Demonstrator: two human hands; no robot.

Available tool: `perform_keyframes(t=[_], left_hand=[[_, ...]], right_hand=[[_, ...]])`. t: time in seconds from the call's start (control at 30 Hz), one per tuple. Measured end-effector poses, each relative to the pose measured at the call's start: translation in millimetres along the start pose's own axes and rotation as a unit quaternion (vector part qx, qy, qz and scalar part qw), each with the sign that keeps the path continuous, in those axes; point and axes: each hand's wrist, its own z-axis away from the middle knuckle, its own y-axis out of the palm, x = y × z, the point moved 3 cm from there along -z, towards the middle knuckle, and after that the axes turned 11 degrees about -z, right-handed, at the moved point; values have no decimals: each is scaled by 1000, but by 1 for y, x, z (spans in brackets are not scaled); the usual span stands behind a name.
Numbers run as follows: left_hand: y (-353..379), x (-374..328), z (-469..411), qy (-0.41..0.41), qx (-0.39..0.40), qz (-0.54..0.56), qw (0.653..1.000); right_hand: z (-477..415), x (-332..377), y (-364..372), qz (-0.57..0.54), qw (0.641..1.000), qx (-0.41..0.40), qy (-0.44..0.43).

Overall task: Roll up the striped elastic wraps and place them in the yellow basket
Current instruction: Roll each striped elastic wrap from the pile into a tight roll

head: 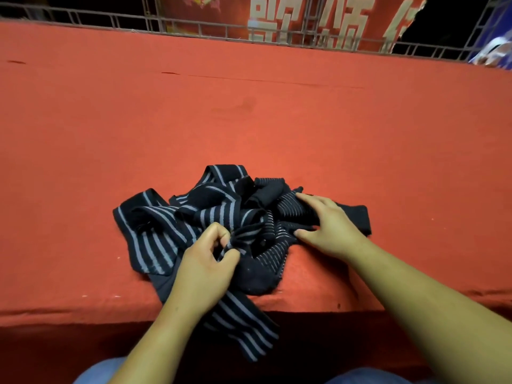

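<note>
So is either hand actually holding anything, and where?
The left hand pinches a bunched fold of a striped wrap, partway along it. The right hand only rests flat on the pile.

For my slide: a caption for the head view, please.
Left hand pinches a striped wrap; right hand rests on the tangled pile.
</note>
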Motion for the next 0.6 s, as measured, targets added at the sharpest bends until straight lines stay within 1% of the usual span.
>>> perform_keyframes(t=[0.1, 0.2, 0.3, 0.43, 0.5, 0.6], left_hand=[[-1, 1, -1, -1, 7, 14, 1000], [0, 0, -1, 1, 8, 20, 1000], [0, -2, 0, 2, 7, 20, 1000], [0, -5, 1, 2, 6, 24, 1000], [-1, -5, 1, 2, 1, 24, 1000], [1, -6, 1, 0, 1, 21, 1000]], right_hand=[[-8, 7, 6, 28, 1000, -9, 8], [-17, 3, 7, 29, 996, -70, 35], [-22, -7, 1, -51, 988, -147, 12], [-10, -15, -17, -174, 964, -199, -18], [3, -17, -23, -252, 944, -210, -28], [25, -20, -22, -370, 904, -214, -12]])
